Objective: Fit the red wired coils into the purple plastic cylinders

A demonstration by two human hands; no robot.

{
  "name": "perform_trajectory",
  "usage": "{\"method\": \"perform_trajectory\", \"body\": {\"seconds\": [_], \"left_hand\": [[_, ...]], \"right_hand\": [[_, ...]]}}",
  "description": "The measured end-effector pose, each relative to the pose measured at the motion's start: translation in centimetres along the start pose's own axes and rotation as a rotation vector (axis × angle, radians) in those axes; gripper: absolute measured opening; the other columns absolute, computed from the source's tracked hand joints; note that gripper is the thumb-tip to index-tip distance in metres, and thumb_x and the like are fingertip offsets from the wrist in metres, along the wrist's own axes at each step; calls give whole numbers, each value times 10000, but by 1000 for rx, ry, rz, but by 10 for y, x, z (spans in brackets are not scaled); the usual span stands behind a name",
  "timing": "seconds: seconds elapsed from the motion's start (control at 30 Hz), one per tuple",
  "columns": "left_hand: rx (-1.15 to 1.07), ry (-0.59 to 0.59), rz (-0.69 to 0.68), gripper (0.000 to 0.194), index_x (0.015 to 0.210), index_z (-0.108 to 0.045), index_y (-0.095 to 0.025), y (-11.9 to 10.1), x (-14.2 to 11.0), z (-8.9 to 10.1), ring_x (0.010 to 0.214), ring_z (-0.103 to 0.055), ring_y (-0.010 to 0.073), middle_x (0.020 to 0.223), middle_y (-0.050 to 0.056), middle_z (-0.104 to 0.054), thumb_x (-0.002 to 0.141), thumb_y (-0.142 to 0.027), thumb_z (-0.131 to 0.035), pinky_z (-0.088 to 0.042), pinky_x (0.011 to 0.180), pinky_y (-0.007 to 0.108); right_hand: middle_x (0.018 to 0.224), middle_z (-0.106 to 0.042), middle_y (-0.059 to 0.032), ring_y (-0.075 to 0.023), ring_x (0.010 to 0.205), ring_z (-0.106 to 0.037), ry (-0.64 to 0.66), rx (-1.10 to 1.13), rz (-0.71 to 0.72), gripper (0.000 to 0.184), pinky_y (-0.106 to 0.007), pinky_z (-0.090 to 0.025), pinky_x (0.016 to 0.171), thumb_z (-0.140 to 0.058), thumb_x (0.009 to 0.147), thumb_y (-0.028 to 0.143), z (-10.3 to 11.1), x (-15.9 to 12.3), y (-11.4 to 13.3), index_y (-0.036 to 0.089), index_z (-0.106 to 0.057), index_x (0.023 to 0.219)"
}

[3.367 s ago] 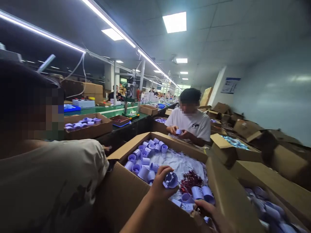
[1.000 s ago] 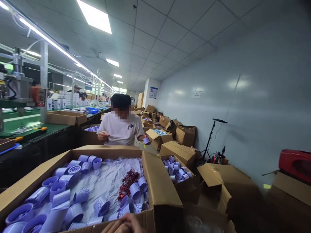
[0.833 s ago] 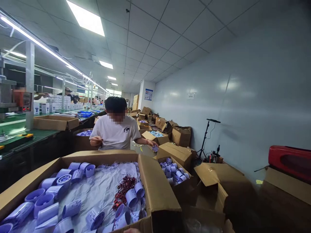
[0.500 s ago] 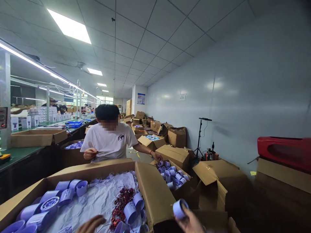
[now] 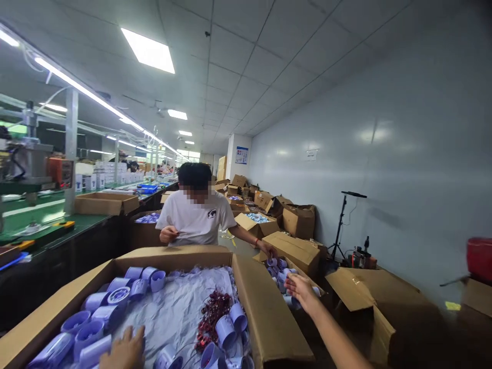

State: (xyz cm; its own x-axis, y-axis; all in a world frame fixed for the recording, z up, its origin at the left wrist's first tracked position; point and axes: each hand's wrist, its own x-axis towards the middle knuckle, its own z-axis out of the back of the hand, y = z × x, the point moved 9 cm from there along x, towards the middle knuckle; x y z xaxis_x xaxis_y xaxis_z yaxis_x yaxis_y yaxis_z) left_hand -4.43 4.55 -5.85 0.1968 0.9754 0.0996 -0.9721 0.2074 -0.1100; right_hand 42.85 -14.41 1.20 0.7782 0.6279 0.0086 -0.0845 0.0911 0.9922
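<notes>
My left hand [image 5: 123,351] is low in the large open cardboard box [image 5: 269,312], its fingers spread beside several purple plastic cup-shaped parts [image 5: 94,333]. It grips nothing that I can see. My right hand [image 5: 302,293] reaches over the smaller box at the right, fingers stretched out, with no part visible in them. Below and beside it lie more purple cup-shaped parts [image 5: 283,275]. A crumpled white sheet [image 5: 165,307] spreads across the large box. On it rests a tangle of small dark red pieces [image 5: 215,315], next to further purple cups [image 5: 226,330].
Across the large box is a co-worker in a white shirt [image 5: 192,220], one hand [image 5: 267,249] at the smaller box. A green workbench [image 5: 92,220] runs along the left. Cartons [image 5: 369,292] and a black tripod stand [image 5: 340,225] are at the right.
My right hand has moved forward to the smaller box; the purple cup it held is no longer in its fingers. My left hand has shifted towards the purple cups. The view has turned left.
</notes>
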Motion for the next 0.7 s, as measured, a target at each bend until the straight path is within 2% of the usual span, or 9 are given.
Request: {"method": "perform_trajectory", "body": {"seconds": [0.1, 0.2, 0.27, 0.33, 0.4, 0.5, 0.6, 0.67, 0.7], "left_hand": [[-42, 73, 12, 567, 1240, -502, -108, -14, -11, 11, 1199, -466, 341, 1281, 226, -515, 684, -21, -441, -402, 892, 464], [-123, 82, 52, 518, 1224, -499, -102, -17, -16, 22, 1181, -464, 327, 1197, 214, -568, 729, 8, -398, -369, 920, 452], [-152, 79, 92, 475, 1193, -516, -109, -14, -16, 23, 1183, -452, 322, 1189, 201, -564, 748, 4, -393, -353, 936, 446], [-197, 65, 119, 484, 1199, -503, -110, -10, -16, 21, 1163, -460, 316, 1209, 197, -534, 729, -6, -446, -350, 939, 433], [-262, 44, 130, 524, 1216, -482, -92, -8, -16, 19, 1122, -487, 300, 1226, 202, -496, 698, -13, -502, -368, 922, 394], [-378, 2, 123, 490, 1167, -524, -97, -8, -16, 19, 1099, -492, 258, 1227, 168, -478, 681, -40, -556, -375, 916, 313], [-485, -41, 105, 502, 1169, -537, -167, -11, -18, 22, 1114, -467, 223, 1191, 77, -529, 677, -134, -632, -346, 955, 267], [-546, -77, 113, 589, 1235, -487, -195, -12, -21, 26, 1090, -473, 205, 1153, 45, -561, 680, -247, -678, -357, 942, 254], [-596, -104, 112, 544, 1209, -506, -192, -12, -23, 28, 1054, -483, 202, 1120, 45, -575, 702, -309, -667, -370, 920, 260]], "right_hand": [[635, -628, -23, -172, 608, -613, 246, -251, 121, 116, -287, -464, 603, -534, 772, 263, -84, -31, -9, 184, -560, 690], [761, -682, -46, -204, 791, -614, 526, -481, 298, 102, -310, -445, 765, -557, 745, 241, -174, -73, -16, 179, -637, 733], [875, -694, -81, -229, 916, -594, 666, -618, 404, 110, -330, -400, 867, -575, 722, 205, -222, -98, -18, 172, -671, 766], [972, -679, -129, -261, 996, -568, 752, -747, 478, 158, -367, -370, 911, -582, 699, 164, -255, -115, -19, 154, -690, 813], [1062, -649, -162, -290, 1051, -539, 801, -854, 533, 231, -401, -361, 915, -579, 676, 128, -275, -127, -19, 149, -700, 871], [1079, -650, -130, -282, 1032, -547, 913, -944, 600, 308, -388, -392, 871, -594, 630, 104, -291, -144, -25, 201, -717, 894], [882, -704, -81, -251, 882, -597, 1071, -966, 649, 233, -342, -427, 784, -642, 571, 127, -297, -158, -40, 220, -738, 761], [727, -692, -75, -234, 767, -603, 1049, -865, 629, 101, -334, -435, 719, -621, 626, 216, -295, -151, -45, 189, -718, 639], [635, -667, -70, -224, 686, -593, 1071, -784, 592, 181, -331, -439, 670, -598, 667, 300, -296, -149, -48, 177, -697, 579]]}}
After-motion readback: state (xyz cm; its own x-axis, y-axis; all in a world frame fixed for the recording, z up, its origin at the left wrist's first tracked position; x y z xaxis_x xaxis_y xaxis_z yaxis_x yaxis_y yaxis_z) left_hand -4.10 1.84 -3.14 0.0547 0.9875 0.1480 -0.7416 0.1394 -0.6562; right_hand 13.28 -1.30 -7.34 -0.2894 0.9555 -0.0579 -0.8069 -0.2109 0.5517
